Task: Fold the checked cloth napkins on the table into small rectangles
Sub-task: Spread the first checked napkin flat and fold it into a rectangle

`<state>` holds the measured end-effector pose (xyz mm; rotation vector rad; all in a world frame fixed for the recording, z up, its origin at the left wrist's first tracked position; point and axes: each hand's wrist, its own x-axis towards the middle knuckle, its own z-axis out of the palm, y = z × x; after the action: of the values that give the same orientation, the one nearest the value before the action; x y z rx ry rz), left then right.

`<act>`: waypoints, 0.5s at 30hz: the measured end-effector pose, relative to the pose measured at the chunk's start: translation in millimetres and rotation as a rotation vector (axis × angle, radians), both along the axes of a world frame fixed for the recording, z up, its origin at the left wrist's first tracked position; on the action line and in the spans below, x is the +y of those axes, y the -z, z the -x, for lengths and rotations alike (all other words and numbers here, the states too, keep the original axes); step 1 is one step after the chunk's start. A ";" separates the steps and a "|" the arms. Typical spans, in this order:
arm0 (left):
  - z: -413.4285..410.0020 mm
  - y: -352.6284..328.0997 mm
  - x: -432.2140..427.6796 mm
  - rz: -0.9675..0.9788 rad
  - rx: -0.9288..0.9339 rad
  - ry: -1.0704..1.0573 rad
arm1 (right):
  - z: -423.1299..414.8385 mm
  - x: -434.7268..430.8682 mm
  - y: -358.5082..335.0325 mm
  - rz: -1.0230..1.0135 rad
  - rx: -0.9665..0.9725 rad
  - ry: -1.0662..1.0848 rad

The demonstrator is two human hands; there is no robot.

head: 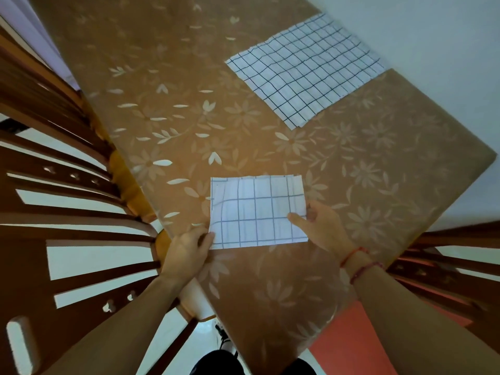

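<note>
Two hands, both on one cloth.

1. Left hand (186, 255): thumb and fingers pinch the 8 o'clock corner of the folded napkin (257, 212); the fingers under the cloth are hidden.
2. Right hand (322, 228): thumb lies on top of the cloth near the 4 o'clock edge and the fingers curl round that edge, so it holds the same napkin. Two thread bands (365, 263) sit on this wrist.
3. Folded napkin: white with dark checks, already a rectangle, at the person's 12 o'clock near the table's front edge. Whether it lies flat or is just lifted cannot be told. Its 9 o'clock edge looks slightly wavy and its top edge slightly ragged, so the layers may not be quite aligned.
4. Step in hand, as judged: one more fold, or a final squaring, to reach a small rectangle. Advice: keep both pinches on all layers, bring edge to edge using the check lines as a guide, match corners before pressing, then smooth from the crease outward so that no layer creeps.
5. Second napkin (305, 69): larger and spread flat, well apart at 1 o'clock by the table's far side; not yet folded small.
6. Table (189, 90): covered in a tan flowered cloth.
7. Wooden chairs: one (67, 198) at 9 o'clock, one (446, 255) at 3 o'clock.
</note>
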<state>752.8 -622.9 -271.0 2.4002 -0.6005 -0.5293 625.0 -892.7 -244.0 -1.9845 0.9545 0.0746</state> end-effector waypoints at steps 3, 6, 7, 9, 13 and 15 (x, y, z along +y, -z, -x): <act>-5.2 2.9 -1.8 -0.008 0.058 -0.073 | -11.5 -7.4 11.9 -0.076 0.079 0.040; -6.1 0.8 -3.0 -0.017 0.089 -0.077 | -17.6 -8.0 16.2 -0.040 0.126 0.029; -6.0 -1.2 -3.5 -0.023 0.093 -0.075 | -18.5 -7.6 16.9 -0.018 0.134 0.028; -5.8 -5.0 -5.0 -0.033 0.097 -0.071 | -19.0 -6.2 18.9 0.007 0.153 0.043; -7.8 -3.2 -9.3 -0.020 0.035 -0.088 | -19.3 -2.9 21.2 0.041 0.179 0.069; -9.0 -0.8 -12.0 -0.032 0.017 -0.098 | -20.0 -0.5 20.2 0.065 0.187 0.076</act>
<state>761.8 -634.8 -270.1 2.4388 -0.4673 -0.5203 645.0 -893.3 -264.2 -2.0249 1.1645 0.1911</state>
